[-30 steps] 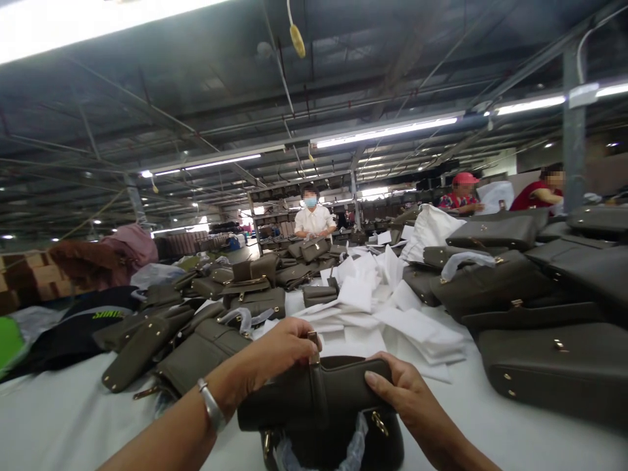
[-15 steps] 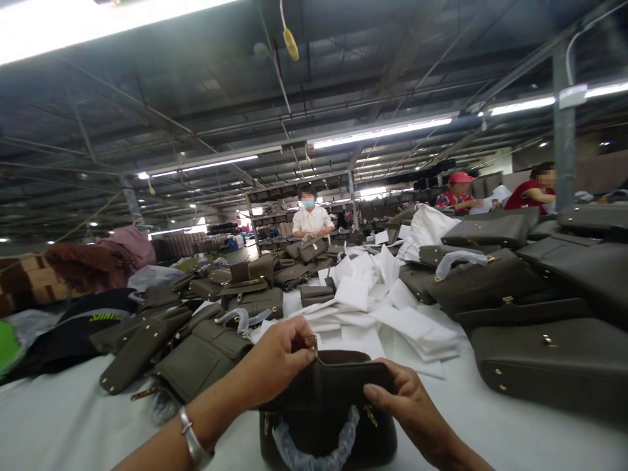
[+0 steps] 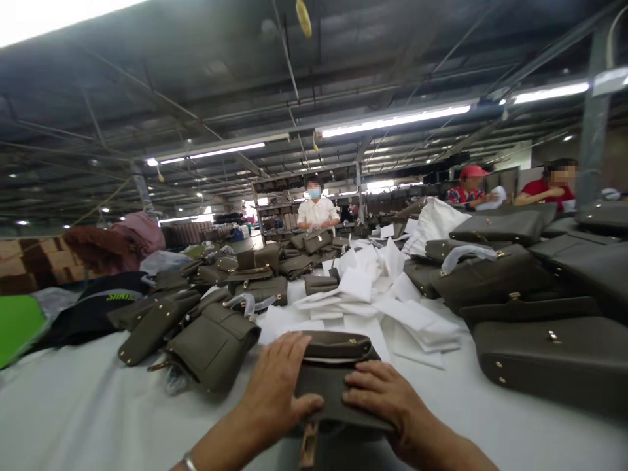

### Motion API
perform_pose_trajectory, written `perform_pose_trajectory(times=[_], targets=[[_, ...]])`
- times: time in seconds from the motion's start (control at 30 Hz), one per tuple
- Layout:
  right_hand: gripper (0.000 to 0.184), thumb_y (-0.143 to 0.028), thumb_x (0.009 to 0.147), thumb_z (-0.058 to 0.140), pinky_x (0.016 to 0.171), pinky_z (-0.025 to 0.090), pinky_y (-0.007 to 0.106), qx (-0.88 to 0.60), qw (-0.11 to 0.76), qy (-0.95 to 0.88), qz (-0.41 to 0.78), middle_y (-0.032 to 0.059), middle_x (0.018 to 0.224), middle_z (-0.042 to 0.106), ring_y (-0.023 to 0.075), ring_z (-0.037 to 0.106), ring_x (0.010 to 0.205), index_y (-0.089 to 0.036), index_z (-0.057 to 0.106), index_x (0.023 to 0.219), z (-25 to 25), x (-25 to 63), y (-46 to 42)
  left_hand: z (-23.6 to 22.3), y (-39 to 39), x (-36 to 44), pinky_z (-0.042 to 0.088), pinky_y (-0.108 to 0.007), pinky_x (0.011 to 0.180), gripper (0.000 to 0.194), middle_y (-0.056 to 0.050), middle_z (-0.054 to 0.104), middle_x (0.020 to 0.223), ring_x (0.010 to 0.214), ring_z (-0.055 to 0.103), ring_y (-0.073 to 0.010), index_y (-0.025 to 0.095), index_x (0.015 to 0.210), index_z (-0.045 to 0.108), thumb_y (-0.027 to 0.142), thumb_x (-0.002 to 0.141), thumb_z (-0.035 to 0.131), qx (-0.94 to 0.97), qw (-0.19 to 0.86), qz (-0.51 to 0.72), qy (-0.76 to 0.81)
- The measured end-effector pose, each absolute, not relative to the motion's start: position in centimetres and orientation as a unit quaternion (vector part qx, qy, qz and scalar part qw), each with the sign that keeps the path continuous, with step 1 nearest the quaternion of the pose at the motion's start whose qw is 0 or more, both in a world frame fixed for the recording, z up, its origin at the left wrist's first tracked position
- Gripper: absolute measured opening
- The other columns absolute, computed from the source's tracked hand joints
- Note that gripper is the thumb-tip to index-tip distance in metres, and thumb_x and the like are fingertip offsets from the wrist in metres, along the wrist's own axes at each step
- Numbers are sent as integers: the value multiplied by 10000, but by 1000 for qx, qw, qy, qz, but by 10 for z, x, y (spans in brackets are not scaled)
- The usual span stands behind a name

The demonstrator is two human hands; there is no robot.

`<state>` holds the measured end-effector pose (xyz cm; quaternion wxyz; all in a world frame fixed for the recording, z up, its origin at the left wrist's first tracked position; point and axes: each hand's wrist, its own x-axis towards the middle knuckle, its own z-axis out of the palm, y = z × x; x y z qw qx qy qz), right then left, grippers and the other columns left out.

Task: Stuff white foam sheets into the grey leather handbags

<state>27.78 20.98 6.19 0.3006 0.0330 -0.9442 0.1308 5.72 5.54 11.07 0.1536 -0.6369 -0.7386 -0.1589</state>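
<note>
A dark olive handbag point(image 3: 328, 383) sits in front of me on the white-covered table, its top side facing me. My left hand point(image 3: 277, 376) holds its left side, fingers straight along the edge and thumb across the flap. On the right, my right hand point(image 3: 385, 399) grips the flap's edge with its fingers laid over the leather; its thumb is hidden. From the flap's near edge a metal-tipped strap point(image 3: 309, 445) hangs toward me. A pale layer shows in the gap near the bag's back panel. The wrapped handle is hidden below the flap.
Loose white sheets point(image 3: 360, 288) lie piled just beyond the bag. Similar olive handbags crowd the left point(image 3: 213, 353) and right point(image 3: 549, 353). A black cloth item point(image 3: 93, 311) lies far left. A masked person point(image 3: 316, 212) stands across the table; two people in red are at the right.
The flap has come down toward me, covering the wrapped handle. My left hand has let go of the strap and moved onto the bag's side; the right hand now lies over the flap.
</note>
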Motion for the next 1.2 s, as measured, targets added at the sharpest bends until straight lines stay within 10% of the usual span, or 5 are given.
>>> perform_pose_trajectory(times=[0.27,0.53,0.83,1.2], targets=[[775,-538,774,679,1101,261,631,19,146,-982,116,114,1480,394,420,347,1352,-321,378,1454,68,285,195,46,76,26,248,-522,1084,939,-165,546,1298,1227,454,-347,117,1364,412,771,709,573,-657,381,-154,-632],[205,-360,859,602,965,454,422,-207,511,-798,244,96,1049,691,256,616,1031,-225,688,985,47,276,211,63,91,47,381,-479,960,184,-47,616,910,898,554,-251,164,1025,583,269,876,612,-660,314,-189,-655],[557,-423,811,651,795,508,361,-512,262,-730,369,166,1122,629,243,629,945,-69,519,1220,36,220,321,53,88,44,334,-465,1015,242,-103,610,1128,1101,517,-289,158,1143,585,260,930,536,-657,393,-325,-555],[260,-370,919,584,595,512,249,-543,43,-750,376,2,769,608,96,573,626,-112,609,896,85,228,362,47,81,42,347,-427,954,225,-65,659,1057,1047,540,-268,178,947,654,108,939,440,-695,369,-330,-521]])
